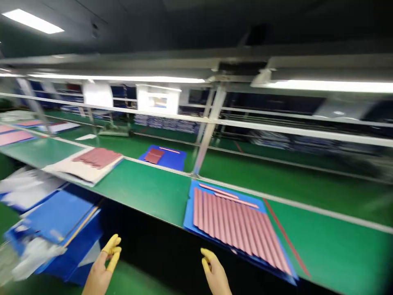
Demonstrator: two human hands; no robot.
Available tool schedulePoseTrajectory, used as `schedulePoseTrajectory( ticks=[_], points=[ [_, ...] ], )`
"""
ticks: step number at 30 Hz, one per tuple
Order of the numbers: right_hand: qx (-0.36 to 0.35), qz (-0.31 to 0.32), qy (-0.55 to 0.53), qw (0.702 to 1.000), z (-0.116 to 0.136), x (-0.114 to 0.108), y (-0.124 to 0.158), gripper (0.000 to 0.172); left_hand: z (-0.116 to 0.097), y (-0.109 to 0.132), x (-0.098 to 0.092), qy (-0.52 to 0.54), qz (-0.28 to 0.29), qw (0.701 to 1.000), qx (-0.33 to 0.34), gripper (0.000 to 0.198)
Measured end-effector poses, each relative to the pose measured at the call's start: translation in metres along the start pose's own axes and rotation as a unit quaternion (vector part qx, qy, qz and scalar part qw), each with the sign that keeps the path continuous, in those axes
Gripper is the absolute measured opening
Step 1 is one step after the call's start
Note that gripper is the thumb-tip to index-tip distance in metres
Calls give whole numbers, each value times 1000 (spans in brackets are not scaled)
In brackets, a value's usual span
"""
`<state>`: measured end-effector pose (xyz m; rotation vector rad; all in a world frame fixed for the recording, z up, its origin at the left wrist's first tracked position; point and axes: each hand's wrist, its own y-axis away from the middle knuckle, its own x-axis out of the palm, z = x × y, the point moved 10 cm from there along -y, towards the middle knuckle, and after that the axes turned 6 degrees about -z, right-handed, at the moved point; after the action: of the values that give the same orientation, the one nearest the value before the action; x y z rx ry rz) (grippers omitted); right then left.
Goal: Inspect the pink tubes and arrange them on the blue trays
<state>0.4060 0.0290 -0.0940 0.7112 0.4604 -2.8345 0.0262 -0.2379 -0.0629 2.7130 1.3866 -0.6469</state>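
Note:
My left hand (104, 264) is raised in front of the dark gap below the bench, yellow covers on its fingertips. Its fingers are apart with nothing between them. My right hand (214, 270), also with yellow finger covers, is open and holds nothing. It is nearest to a blue board (189, 213) on the green bench, just short of its front edge and apart from it. Long pink strips (236, 225) lie side by side in a row across that board. Loose pink strips (229, 196) rest along its back edge.
The green bench (150, 190) runs across, with a metal post (210, 131) and rail behind it. A white board with reddish pieces (95, 157) lies left. Beyond the rail is a blue sheet (176, 159). Blue bins (61, 213) with white plastic stand below left.

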Motion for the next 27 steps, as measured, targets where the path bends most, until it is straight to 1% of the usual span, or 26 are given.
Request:
schedulePoseTrajectory(
  ticks=[1, 2, 3, 6, 9, 11, 12, 14, 16, 18, 20, 21, 23, 25, 27],
  points=[
    [23, -21, 3, 999, -7, -13, 0, 35, -6, -11, 23, 19, 39, 999, -8, 47],
    [44, -39, 4, 998, -13, -20, 2, 35, -11, -22, 45, 33, 77, 996, -18, 51],
    [61, -49, 3, 997, -18, -23, 5, 35, -14, -31, 67, 42, 106, 993, -30, 55],
    [109, -67, 10, 992, -33, -16, 12, 33, -16, -53, 131, 49, 183, 980, -68, 61],
    [153, -73, 23, 985, -51, -12, 14, 35, -15, -70, 195, 49, 247, 962, -103, 62],
    [178, -75, 30, 981, -64, -18, 12, 35, -17, -77, 235, 47, 287, 949, -119, 60],
    [189, -83, 32, 978, -71, -25, 11, 35, -19, -79, 254, 41, 307, 943, -123, 59],
    [214, -118, 36, 969, -87, -43, 14, 35, -23, -80, 289, 21, 342, 931, -127, 59],
    [246, -157, 40, 955, -106, -61, 23, 36, -25, -76, 319, -3, 367, 922, -127, 58],
    [283, -167, 42, 943, -128, -70, 36, 37, -27, -70, 344, -32, 381, 916, -116, 56],
    [311, -146, 40, 938, -149, -71, 48, 37, -28, -64, 362, -71, 384, 916, -91, 52],
    [319, -129, 36, 938, -160, -72, 52, 36, -28, -62, 368, -91, 377, 919, -77, 50],
    [329, -94, 29, 939, -183, -82, 57, 33, -28, -62, 374, -127, 341, 930, -57, 48],
    [341, -68, 26, 937, -212, -106, 61, 33, -26, -62, 374, -154, 291, 942, -65, 51],
    [363, -63, 36, 929, -243, -148, 64, 35, -21, -57, 373, -174, 250, 947, -101, 55]
  ],
)
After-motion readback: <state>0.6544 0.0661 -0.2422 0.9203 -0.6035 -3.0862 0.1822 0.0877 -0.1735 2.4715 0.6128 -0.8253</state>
